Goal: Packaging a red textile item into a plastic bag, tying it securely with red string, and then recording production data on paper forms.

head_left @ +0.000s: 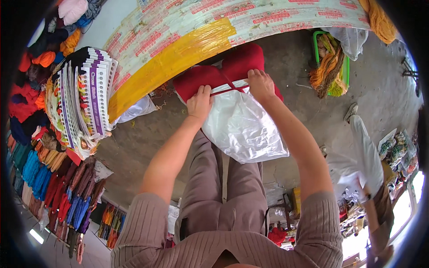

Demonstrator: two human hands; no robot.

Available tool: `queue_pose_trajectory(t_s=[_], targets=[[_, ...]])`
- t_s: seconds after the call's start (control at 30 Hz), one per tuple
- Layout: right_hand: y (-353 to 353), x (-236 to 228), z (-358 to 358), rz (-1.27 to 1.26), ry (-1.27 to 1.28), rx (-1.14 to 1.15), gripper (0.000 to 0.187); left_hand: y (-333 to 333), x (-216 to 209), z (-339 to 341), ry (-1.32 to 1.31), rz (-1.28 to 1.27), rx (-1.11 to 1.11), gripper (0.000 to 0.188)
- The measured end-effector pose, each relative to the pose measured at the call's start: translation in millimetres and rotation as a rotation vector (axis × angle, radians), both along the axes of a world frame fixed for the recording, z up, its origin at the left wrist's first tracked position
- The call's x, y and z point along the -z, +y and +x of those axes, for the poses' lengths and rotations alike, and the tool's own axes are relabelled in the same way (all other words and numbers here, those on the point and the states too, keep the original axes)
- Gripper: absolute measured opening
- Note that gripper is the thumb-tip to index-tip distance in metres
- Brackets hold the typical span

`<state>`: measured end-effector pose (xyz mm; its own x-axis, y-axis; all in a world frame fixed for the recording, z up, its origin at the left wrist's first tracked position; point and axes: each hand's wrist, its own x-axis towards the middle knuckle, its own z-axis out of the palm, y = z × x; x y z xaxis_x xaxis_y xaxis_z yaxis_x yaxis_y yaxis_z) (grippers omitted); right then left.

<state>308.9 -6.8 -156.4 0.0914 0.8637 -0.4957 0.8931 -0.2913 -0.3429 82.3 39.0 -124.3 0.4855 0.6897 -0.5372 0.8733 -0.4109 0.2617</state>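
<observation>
In front of my knees is a dark red padded thing [243, 60], perhaps a cushion, with narrow red straps [230, 82] across its near side. A crinkled white plastic sheet or bag [243, 125] hangs from that side down over my thighs. My left hand [199, 105] is closed on the left end of the edge where red meets white. At the right end of the same edge, my right hand [260, 85] has its fingers curled down. Just what lies under the fingers of each hand is hidden.
A table [172, 67] edged with yellow tape curves across the far side, with a stack of thread cards [91, 96] at its left. Yarn skeins [40, 174] hang at left. A green basket [346, 73] of yarn sits on the floor; another person [364, 152] is at right.
</observation>
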Motion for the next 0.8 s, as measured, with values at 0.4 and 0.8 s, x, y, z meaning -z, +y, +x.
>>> queue_pose_trajectory(t_s=[0.4,0.8], targets=[[20,15,2,-0.117,0.018,0.064,0.02,-43,-28,-11,-0.132,-0.036,0.489,0.022],[2,12,-1,-0.078,0.125,0.217,0.03,-49,-11,-43,-0.122,0.196,0.181,0.021]])
